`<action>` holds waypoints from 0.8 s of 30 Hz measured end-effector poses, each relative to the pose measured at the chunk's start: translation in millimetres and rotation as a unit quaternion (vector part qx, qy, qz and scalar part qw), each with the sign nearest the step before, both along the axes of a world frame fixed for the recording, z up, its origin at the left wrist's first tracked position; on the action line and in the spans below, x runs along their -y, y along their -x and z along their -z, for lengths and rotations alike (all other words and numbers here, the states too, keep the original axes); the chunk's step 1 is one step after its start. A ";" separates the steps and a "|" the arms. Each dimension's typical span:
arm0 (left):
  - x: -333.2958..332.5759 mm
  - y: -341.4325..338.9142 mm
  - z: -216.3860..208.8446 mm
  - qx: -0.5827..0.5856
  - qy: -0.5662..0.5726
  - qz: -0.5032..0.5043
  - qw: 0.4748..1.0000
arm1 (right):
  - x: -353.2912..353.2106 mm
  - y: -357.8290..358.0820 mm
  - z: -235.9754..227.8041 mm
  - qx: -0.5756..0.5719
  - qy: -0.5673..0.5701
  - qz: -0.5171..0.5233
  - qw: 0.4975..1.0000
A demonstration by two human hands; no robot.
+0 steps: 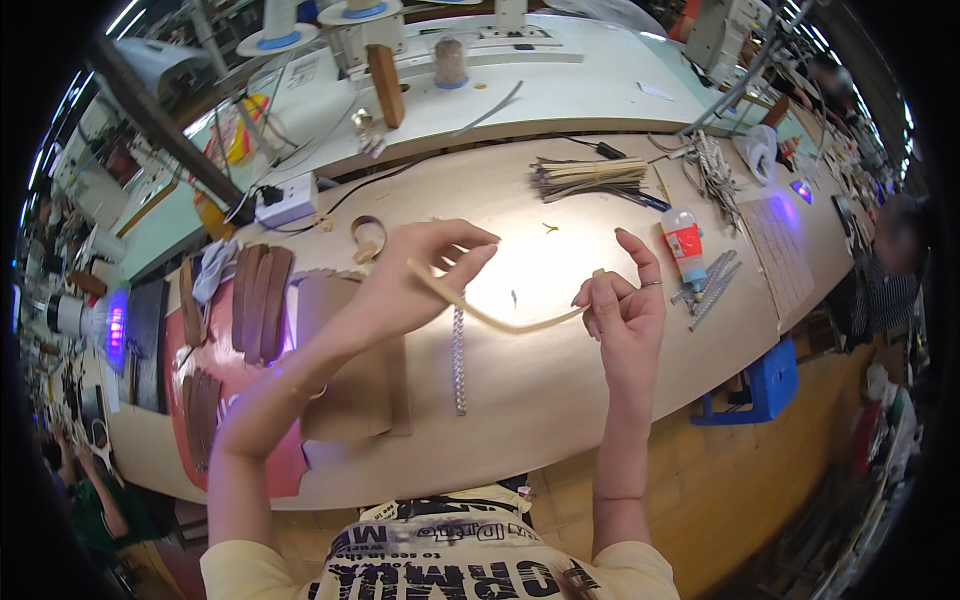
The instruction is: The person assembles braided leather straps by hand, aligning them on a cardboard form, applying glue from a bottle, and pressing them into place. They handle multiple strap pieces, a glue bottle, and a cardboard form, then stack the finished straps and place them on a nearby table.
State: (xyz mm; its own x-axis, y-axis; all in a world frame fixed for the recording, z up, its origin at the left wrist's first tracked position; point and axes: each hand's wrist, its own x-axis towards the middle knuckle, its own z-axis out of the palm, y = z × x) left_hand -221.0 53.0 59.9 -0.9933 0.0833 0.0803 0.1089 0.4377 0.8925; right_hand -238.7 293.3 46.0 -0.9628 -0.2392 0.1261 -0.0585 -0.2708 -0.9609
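A narrow beige strip (510, 326) sags in a shallow curve between my two hands above the table. My left hand (415, 275) holds one end, which crosses the hand near the base of the thumb; its thumb and forefinger tips lie close together. At the other end, my right hand (625, 315) pinches the strip between thumb and fingers, with the forefinger raised. Below the strip, a silvery braided strip (459, 360) lies on the tabletop. A small yellow scrap (551, 229) rests beyond my hands. Left of my left hand is a curled brown band (368, 238).
Brown straps (262, 305) lie on a red sheet (285, 470) at left, beside brown panels (345, 400). A bundle of thin strips (590, 180), a red-labelled bottle (683, 240) and grey strips (715, 290) are at right. A blue stool (765, 385) stands beside the table.
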 end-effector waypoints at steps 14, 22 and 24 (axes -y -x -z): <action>-3.3 -127.9 -6.8 -0.121 -0.283 -0.197 0.931 | 111.4 -54.8 -17.8 -0.310 -0.157 -0.111 0.931; -2.8 -122.7 8.0 -0.276 -0.181 -0.280 0.901 | 124.0 -63.6 -15.9 -0.290 -0.166 0.027 0.942; 2.1 -122.6 10.8 -0.373 -0.007 -0.320 0.871 | 115.9 -70.5 -23.5 -0.245 -0.161 0.010 0.956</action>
State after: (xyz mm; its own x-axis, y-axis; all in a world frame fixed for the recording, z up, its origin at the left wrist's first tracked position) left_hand -98.4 50.9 49.2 -0.5073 -0.4736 0.7199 0.3982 0.6121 0.6832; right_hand -168.2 177.4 69.5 -0.8120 -0.3232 0.4860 -0.5250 0.0405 -0.8502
